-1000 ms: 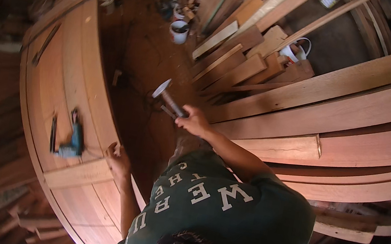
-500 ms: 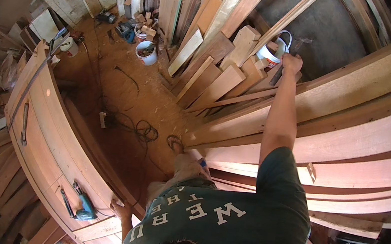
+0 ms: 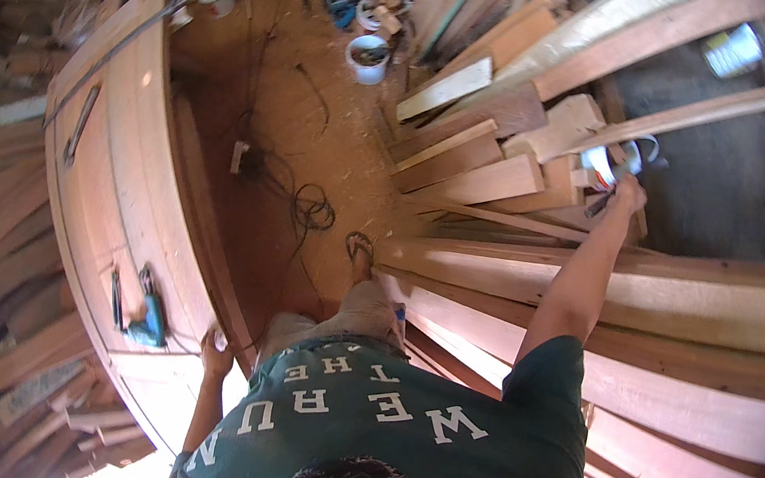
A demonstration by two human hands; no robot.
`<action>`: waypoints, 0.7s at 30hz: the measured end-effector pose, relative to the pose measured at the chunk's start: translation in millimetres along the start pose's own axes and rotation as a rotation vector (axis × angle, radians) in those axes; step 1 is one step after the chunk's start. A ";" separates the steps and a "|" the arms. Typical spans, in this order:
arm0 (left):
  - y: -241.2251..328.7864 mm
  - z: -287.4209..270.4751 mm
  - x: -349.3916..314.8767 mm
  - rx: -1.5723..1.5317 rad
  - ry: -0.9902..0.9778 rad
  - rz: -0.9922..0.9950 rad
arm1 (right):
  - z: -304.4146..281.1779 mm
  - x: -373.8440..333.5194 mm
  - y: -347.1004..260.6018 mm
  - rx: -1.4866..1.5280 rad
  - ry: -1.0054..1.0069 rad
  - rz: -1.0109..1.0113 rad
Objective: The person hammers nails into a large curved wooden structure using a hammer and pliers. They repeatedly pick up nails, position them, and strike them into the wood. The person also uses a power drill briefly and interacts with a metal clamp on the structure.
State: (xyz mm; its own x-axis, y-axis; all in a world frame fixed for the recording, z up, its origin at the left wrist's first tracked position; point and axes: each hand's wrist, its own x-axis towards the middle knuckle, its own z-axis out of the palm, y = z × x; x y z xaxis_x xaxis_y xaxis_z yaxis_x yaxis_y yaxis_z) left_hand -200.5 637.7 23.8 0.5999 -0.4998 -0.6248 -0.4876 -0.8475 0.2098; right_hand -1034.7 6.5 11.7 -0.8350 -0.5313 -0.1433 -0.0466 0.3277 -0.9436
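Note:
My right hand (image 3: 629, 191) is stretched out to the far right, closed around a hammer. Its dark handle (image 3: 596, 208) sticks out below the fist, beside a white bucket (image 3: 597, 165) among the boards. My left hand (image 3: 215, 353) is at the near right edge of a long wooden panel (image 3: 127, 191), fingers curled; a small pale thing seems to be in them, too small to name. On the panel near that hand lie a teal power tool (image 3: 150, 315) and a dark slim tool (image 3: 116, 300). Farther up lies a long narrow tool (image 3: 80, 125).
A metal bar clamp (image 3: 123, 45) crosses the panel's far end. Stacked planks (image 3: 516, 269) fill the right side. Loose cable (image 3: 312, 207) lies coiled on the dusty floor. Another bucket (image 3: 367, 61) stands farther back, with a blue power tool (image 3: 338, 7) close by.
The view has turned, shifting the scene. My right hand has moved with the hammer and is now close against the white bucket. My left hand remains at the panel's edge.

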 end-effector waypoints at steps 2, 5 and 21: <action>2.0 -8.4 -26.3 -0.006 0.032 -0.127 | 44.8 -115.4 -33.9 -0.060 0.254 -0.238; 8.1 3.1 -18.1 -0.042 0.057 -0.117 | 35.9 -173.5 3.7 -0.120 0.098 -0.554; -29.9 16.7 -38.5 -0.496 0.772 -0.199 | 159.9 -500.0 129.6 -0.348 -1.266 0.662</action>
State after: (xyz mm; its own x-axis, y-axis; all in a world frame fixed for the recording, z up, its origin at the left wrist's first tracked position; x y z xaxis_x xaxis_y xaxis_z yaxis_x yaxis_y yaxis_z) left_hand -219.6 685.2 29.1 0.9846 -0.1675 -0.0494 -0.1115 -0.8206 0.5605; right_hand -535.6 189.6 -86.7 0.2618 -0.4674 -0.8444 -0.1348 0.8486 -0.5116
